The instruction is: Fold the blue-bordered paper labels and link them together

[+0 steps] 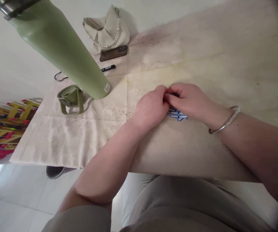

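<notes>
My left hand [152, 106] and my right hand [186, 98] meet at the fingertips above the cloth-covered table [202, 141]. Both are closed, with thumbs and fingers pinched together. Whatever they pinch is hidden between the fingers. Just below the hands, on the cloth, lies a small cluster of white pieces with blue edges [177, 114], partly covered by my right hand. I cannot tell whether the fingers touch those pieces. A silver bracelet [227, 122] circles my right wrist.
Left of my hands stands a tall green bottle [64, 51], with its green lid [70, 100] beside it. Farther back are a black marker [108, 68], a phone [114, 53] and a cream handbag [105, 29]. The table's front edge runs close to my body.
</notes>
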`<state>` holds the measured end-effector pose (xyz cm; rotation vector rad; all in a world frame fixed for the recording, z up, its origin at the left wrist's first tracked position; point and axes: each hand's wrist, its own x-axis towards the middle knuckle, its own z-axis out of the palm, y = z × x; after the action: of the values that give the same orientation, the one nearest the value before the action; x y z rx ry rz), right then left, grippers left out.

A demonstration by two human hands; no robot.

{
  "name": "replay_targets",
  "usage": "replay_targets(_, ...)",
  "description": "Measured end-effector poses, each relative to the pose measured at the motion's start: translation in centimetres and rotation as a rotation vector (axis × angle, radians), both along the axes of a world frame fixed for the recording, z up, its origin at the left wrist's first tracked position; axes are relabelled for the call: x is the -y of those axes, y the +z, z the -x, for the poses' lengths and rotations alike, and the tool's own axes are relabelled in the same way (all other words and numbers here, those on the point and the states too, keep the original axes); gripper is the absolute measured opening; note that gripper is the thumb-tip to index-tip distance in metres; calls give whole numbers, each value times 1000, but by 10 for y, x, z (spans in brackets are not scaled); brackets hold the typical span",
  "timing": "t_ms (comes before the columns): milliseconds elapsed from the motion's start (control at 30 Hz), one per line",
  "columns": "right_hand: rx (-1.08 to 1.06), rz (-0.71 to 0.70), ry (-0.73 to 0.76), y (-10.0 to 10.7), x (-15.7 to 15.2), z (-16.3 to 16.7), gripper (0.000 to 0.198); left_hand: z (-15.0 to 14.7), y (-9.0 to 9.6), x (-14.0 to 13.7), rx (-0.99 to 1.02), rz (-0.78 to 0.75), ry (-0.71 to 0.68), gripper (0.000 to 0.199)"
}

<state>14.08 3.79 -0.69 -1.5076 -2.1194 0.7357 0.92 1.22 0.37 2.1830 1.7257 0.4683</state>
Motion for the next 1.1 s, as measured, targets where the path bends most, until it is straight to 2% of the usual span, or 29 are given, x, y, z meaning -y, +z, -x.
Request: replay_targets(1100,3,15,1,0,0,-1,15,-2,2,3,0,23,6,30)
